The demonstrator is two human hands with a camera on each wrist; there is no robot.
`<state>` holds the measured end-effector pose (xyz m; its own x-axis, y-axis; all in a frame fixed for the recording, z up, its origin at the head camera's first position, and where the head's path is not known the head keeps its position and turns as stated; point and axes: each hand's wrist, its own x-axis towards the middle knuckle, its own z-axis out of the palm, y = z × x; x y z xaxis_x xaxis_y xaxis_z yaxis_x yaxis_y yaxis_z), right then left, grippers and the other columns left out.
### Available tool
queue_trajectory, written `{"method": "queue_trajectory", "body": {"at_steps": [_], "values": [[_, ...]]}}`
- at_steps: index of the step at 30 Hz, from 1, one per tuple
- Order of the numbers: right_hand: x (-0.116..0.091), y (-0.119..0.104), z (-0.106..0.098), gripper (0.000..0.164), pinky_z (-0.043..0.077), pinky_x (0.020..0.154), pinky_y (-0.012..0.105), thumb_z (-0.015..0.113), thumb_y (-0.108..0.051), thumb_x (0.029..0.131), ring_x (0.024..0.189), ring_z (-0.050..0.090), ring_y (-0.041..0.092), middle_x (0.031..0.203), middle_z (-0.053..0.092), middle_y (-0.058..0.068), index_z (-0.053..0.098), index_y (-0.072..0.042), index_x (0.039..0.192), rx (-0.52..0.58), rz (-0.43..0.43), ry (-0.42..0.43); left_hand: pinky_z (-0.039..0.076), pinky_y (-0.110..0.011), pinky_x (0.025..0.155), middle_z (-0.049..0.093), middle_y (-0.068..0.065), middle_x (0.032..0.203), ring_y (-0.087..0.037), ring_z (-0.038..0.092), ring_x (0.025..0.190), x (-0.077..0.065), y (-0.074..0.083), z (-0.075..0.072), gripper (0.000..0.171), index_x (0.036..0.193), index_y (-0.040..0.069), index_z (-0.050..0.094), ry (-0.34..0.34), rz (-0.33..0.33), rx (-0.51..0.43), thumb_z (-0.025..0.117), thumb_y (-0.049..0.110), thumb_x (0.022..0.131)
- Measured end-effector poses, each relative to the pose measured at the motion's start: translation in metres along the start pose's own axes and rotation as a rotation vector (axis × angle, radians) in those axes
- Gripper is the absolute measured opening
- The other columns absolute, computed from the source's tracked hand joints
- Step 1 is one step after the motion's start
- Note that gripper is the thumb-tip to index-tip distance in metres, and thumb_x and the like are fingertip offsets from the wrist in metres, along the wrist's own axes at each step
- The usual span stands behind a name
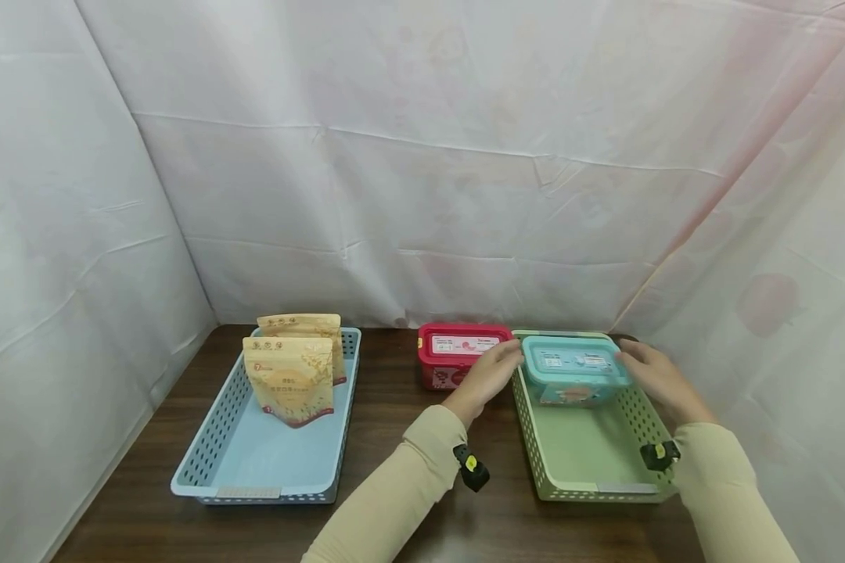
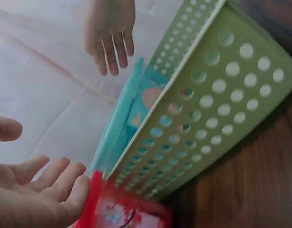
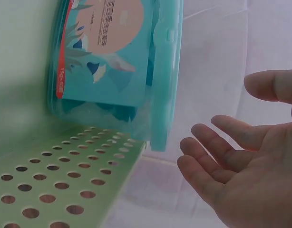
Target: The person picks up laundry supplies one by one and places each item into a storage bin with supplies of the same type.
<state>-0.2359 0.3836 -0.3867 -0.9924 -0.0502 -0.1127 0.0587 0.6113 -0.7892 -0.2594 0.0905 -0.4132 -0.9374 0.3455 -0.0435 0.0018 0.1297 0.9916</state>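
A teal lidded plastic box (image 1: 576, 371) sits at the back of the green perforated basket (image 1: 584, 453). My left hand (image 1: 487, 375) is at the box's left side, over the basket's left rim and beside a red lidded box (image 1: 462, 344). Beyond the opposite side is my right hand (image 1: 656, 375), near the basket's right rim. In the right wrist view, a gap shows between the relaxed fingers (image 3: 217, 161) and the teal lid (image 3: 166, 76). The left wrist view has the left hand (image 2: 36, 190) with fingers spread loosely and nothing held.
On the left stands a blue perforated basket (image 1: 345, 407) with two upright yellow pouches (image 1: 292, 379) towards its back. The red box is on the dark wooden table (image 1: 387, 422) between the baskets. White sheeting (image 1: 422, 195) hangs behind and at both sides.
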Motion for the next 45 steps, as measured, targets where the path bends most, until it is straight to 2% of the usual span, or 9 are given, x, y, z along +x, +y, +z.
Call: {"method": "queue_trajectory", "body": {"at_steps": [6, 12, 24, 31, 37, 40, 45], "values": [[0.0, -0.013, 0.004, 0.079, 0.025, 0.105, 0.073, 0.037, -0.049, 0.107, 0.14, 0.017, 0.058, 0.158, 0.013, 0.035, 0.011, 0.006, 0.157, -0.046, -0.031, -0.009, 0.043, -0.048, 0.106, 0.053, -0.003, 0.146, -0.025, 0.048, 0.132, -0.001, 0.004, -0.021, 0.05, 0.148, 0.016, 0.051, 0.019, 0.028, 0.031, 0.051, 0.035, 0.102], [0.006, -0.026, 0.014, 0.077, 0.035, 0.101, 0.068, 0.038, -0.05, 0.106, 0.136, 0.029, 0.055, 0.154, 0.026, 0.035, 0.019, 0.005, 0.156, -0.121, -0.064, -0.014, 0.036, -0.054, 0.11, 0.05, -0.006, 0.148, -0.027, 0.044, 0.136, -0.001, 0.005, -0.047, 0.05, 0.148, 0.019, 0.051, 0.073, 0.024, 0.099, 0.051, 0.038, 0.102], [0.02, -0.05, 0.042, 0.067, 0.037, 0.103, 0.065, 0.044, -0.044, 0.107, 0.134, 0.037, 0.051, 0.15, 0.039, 0.029, 0.033, 0.003, 0.153, -0.154, -0.18, -0.016, 0.031, -0.05, 0.114, 0.045, -0.008, 0.153, -0.029, 0.039, 0.14, 0.004, 0.01, -0.094, 0.052, 0.151, 0.016, 0.047, 0.142, 0.025, 0.15, 0.049, 0.035, 0.103], [0.029, -0.061, 0.054, 0.061, 0.042, 0.101, 0.061, 0.045, -0.039, 0.107, 0.127, 0.049, 0.047, 0.146, 0.045, 0.028, 0.039, 0.003, 0.15, -0.184, -0.226, -0.031, 0.027, -0.053, 0.116, 0.041, -0.01, 0.155, -0.031, 0.035, 0.143, 0.007, 0.008, -0.106, 0.06, 0.154, 0.016, 0.042, 0.183, -0.051, 0.186, 0.05, 0.038, 0.099], [0.042, -0.07, 0.066, 0.053, 0.052, 0.094, 0.053, 0.05, -0.027, 0.106, 0.11, 0.064, 0.041, 0.141, 0.05, 0.031, 0.042, 0.008, 0.147, -0.123, -0.216, -0.098, 0.031, -0.049, 0.114, 0.044, -0.014, 0.152, -0.032, 0.038, 0.141, 0.01, 0.002, -0.113, 0.057, 0.152, 0.008, 0.043, 0.214, -0.042, 0.205, 0.05, 0.032, 0.1], [0.051, -0.072, 0.072, 0.054, 0.054, 0.092, 0.049, 0.052, -0.027, 0.105, 0.106, 0.066, 0.038, 0.136, 0.054, 0.03, 0.044, 0.008, 0.146, -0.122, -0.187, -0.105, 0.033, -0.048, 0.114, 0.046, -0.016, 0.151, -0.033, 0.04, 0.14, 0.011, -0.001, -0.115, 0.056, 0.151, 0.006, 0.044, 0.224, -0.031, 0.221, 0.05, 0.031, 0.1], [0.058, -0.076, 0.079, 0.051, 0.056, 0.088, 0.047, 0.054, -0.024, 0.104, 0.102, 0.068, 0.033, 0.126, 0.062, 0.026, 0.048, 0.009, 0.143, -0.151, -0.168, -0.098, 0.036, -0.05, 0.112, 0.046, -0.017, 0.149, -0.033, 0.041, 0.139, 0.013, -0.004, -0.118, 0.057, 0.149, 0.004, 0.046, 0.247, -0.052, 0.266, 0.053, 0.031, 0.1]]}}
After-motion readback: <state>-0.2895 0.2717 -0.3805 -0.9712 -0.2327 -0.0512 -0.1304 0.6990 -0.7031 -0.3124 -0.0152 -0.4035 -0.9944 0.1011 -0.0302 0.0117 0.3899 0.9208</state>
